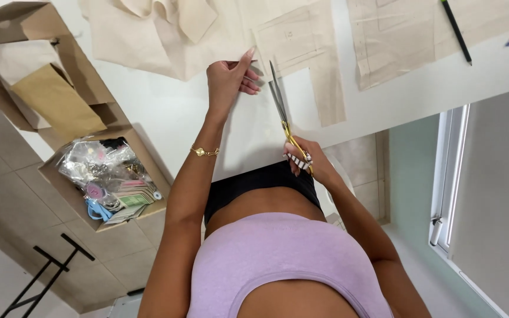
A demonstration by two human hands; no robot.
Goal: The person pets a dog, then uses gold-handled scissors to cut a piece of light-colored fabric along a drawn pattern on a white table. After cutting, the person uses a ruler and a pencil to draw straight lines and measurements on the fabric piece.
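The white table point(166, 112) carries cream fabric pieces point(301, 53) toward twelve o'clock. The left hand point(228, 79) pinches the fabric's near edge. The right hand point(307, 162), at five o'clock from it, is closed on gold-handled scissors point(281, 109), their blades parted and pointing to twelve.

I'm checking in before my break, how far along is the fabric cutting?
Done: several cut cream pieces lie on the white table, one marked with lines. In hand: the left hand holds the edge of a marked piece while the right hand works the scissors beside it, blades slightly apart. Left: that cut looks unfinished; how many pieces remain, I cannot tell.
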